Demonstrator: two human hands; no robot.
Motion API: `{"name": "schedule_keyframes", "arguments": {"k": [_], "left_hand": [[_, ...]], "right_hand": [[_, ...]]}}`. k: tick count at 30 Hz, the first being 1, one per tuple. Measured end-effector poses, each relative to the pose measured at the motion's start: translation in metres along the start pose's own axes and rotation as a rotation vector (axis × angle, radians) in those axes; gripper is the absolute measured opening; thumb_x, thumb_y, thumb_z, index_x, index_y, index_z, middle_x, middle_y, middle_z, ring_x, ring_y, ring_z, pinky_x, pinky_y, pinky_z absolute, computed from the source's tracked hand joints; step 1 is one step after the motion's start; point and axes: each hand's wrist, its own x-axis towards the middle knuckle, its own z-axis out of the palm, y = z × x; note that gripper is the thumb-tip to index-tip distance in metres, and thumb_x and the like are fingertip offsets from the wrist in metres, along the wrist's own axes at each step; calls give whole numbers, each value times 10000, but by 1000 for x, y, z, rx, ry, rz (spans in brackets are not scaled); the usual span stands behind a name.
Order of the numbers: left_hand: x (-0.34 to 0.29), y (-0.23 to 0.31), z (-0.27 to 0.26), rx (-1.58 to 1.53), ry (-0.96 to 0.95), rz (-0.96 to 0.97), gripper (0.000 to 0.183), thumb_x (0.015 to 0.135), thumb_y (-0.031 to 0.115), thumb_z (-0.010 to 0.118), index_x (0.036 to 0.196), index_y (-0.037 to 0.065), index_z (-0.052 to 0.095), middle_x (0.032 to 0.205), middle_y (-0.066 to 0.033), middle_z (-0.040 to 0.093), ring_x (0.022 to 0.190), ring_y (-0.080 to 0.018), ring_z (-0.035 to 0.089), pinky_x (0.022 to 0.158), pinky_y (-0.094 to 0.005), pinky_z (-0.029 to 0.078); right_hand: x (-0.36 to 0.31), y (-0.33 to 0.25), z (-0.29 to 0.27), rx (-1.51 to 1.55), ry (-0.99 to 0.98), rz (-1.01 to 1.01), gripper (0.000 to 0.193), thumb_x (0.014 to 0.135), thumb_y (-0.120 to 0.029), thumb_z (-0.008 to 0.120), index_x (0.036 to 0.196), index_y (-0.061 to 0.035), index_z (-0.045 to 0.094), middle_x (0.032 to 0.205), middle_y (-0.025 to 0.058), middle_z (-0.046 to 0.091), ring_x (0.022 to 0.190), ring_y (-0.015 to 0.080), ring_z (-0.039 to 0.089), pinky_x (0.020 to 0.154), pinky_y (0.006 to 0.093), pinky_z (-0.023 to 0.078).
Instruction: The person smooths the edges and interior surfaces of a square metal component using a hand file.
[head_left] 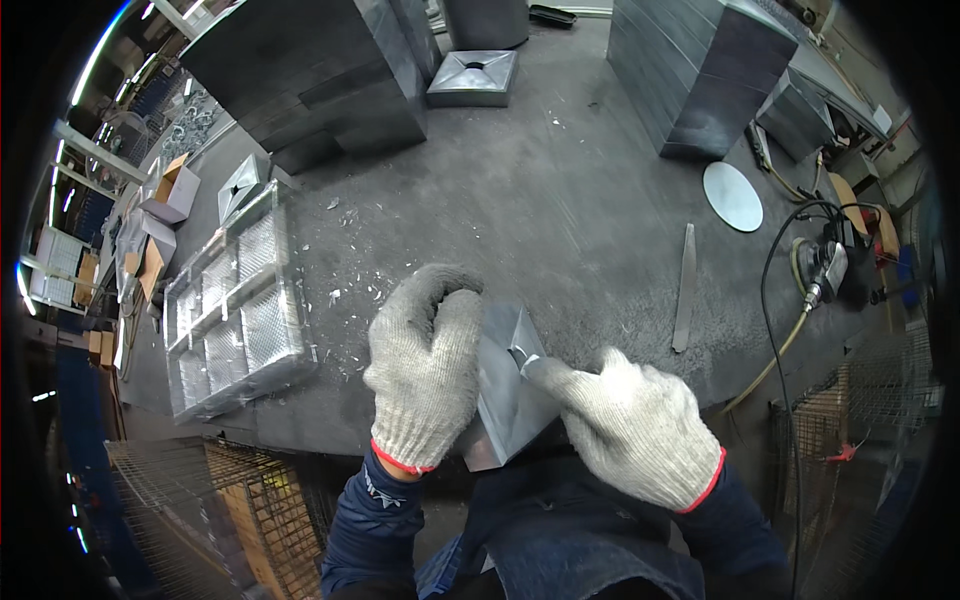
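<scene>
A dark grey table [540, 190] spreads across the view. On its far left stands a tall block of stacked grey metal pieces [330, 85], with a second tall block [690, 75] at far right. A clear, six-section panel [228, 300] lies at the left. Near the front edge, the gloved right hand [635, 420] points its index finger inward, thumb raised; whether it pinches anything small I cannot tell. The gloved left hand [425, 365] has its thumb and forefinger curved close together; whether they grip is hidden. Between the hands sits a grey metal piece [500, 405] with sloping faces: its left edge runs right beside the left hand, and the right fingertip meets it at the opening near its middle. A corded power tool [825, 268] rests at far right. Smaller still are a square metal piece [460, 98] between the blocks, a pale disc [733, 196], a narrow flat strip [686, 290] and scattered shavings [335, 296].
</scene>
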Motion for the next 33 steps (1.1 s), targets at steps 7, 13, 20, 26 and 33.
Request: {"name": "schedule_keyframes", "arguments": {"k": [7, 13, 20, 26, 33], "left_hand": [[0, -4, -1, -26, -2, -34, 299, 1072, 173, 704, 1235, -43, 831, 1172, -119, 826, 1136, -209, 747, 1068, -370, 572], [-1, -9, -3, 10, 15, 33, 342, 1072, 207, 685, 1214, -78, 809, 1094, -189, 825, 1022, -266, 788, 959, -413, 622], [-1, -11, -2, 7, 11, 39, 331, 1082, 207, 693, 1212, -73, 811, 1088, -185, 825, 1037, -257, 791, 968, -409, 622], [0, -14, -3, -16, 25, 63, 319, 1083, 195, 696, 1221, -68, 811, 1087, -179, 825, 1010, -257, 789, 943, -405, 623], [-1, -11, -1, -56, -1, 50, 308, 1071, 191, 699, 1208, -61, 811, 1080, -173, 822, 970, -251, 776, 906, -405, 618]], "right_hand": [[18, 16, 29, 210, 283, -147, 509, 995, -50, 796, 1478, -212, 805, 936, 125, 683, 724, 333, 741, 671, 467, 625], [6, 16, 34, 224, 310, -201, 510, 996, -59, 808, 1482, -215, 809, 874, 127, 646, 705, 328, 707, 641, 476, 607], [-8, 17, 30, 129, 289, -109, 562, 1018, -103, 799, 1562, -238, 759, 924, 204, 650, 694, 361, 753, 618, 478, 637], [6, 12, 34, 72, 264, -145, 652, 927, -22, 822, 1549, -213, 783, 871, 167, 650, 713, 364, 670, 655, 487, 590], [3, 10, 33, -17, 328, -205, 593, 988, -77, 797, 1556, -238, 753, 937, 169, 636, 708, 340, 716, 632, 490, 608]]}}
